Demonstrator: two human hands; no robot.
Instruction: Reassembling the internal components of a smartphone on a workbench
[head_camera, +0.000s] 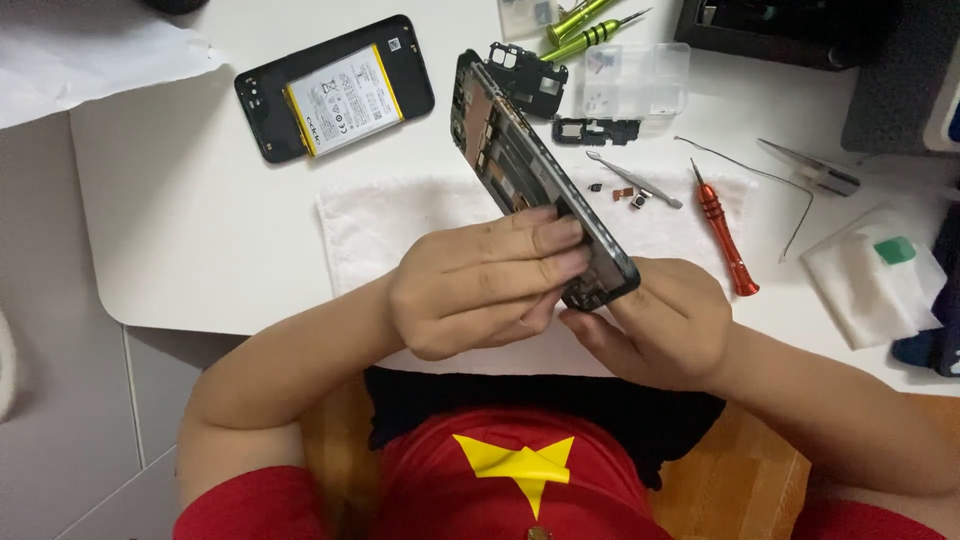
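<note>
We hold the phone frame (540, 200) edge-on at centre frame, tilted so its top points to the upper middle and its lower end sits between our hands, above the white cloth (380, 230) spread on the white table (170, 200). Left hand (480, 285): fingers curled around the lower part of the frame, fingertips (560, 235) pressed flat on its inner face. Right hand (665, 325): closed under the bottom corner of the frame, thumb against its edge; what the other fingers do is hidden behind the frame. State of disassembly, as we judge it: well advanced. The back shell with the battery (335, 88) lies apart at upper left of the frame, battery not yet out of it. A black cover plate (528, 75) and a smaller black speaker piece (597, 129) lie loose at upper middle. Several small parts (622, 193) sit on the cloth beside the tweezers (633, 179). The frame itself looks to carry boards that remain fitted. Containers: clear compartment box (640, 78) at upper right centre, a few tiny dark bits in it, likely screws, too small to tell. Tools: red screwdriver (724, 235) right of centre, green screwdrivers (585, 28) at top, both untouched.
</note>
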